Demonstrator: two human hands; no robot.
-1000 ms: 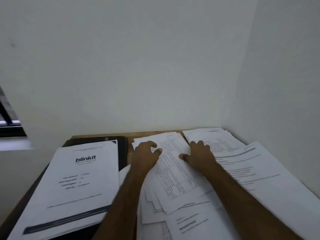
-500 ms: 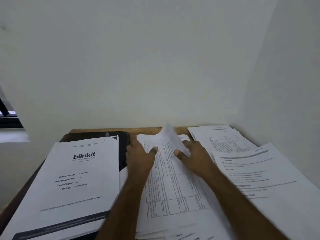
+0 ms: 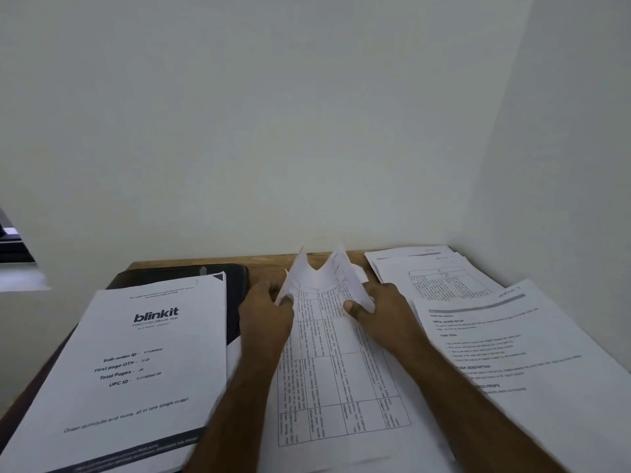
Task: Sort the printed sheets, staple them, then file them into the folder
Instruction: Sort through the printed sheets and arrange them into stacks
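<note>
A stack of printed table sheets [image 3: 336,380] lies in the middle of the wooden desk. My left hand [image 3: 266,319] pinches its far left corner and my right hand [image 3: 386,314] pinches its far right corner. The far edge of the sheets is lifted and curled upward between the two hands. A black folder [image 3: 235,285] lies at the back left, mostly covered by a white "blinkit" cover sheet [image 3: 136,370]. No stapler is in view.
Another pile of table sheets [image 3: 440,278] sits at the back right corner. A text sheet [image 3: 526,363] overlaps it along the right wall. The wooden desk [image 3: 269,262] ends against white walls behind and to the right. A dark window frame [image 3: 10,244] is at far left.
My hands, which lay flat on the spread sheets, have gripped the far corners of the middle stack and raised its far edge. The loose sheets are now squared into one pile.
</note>
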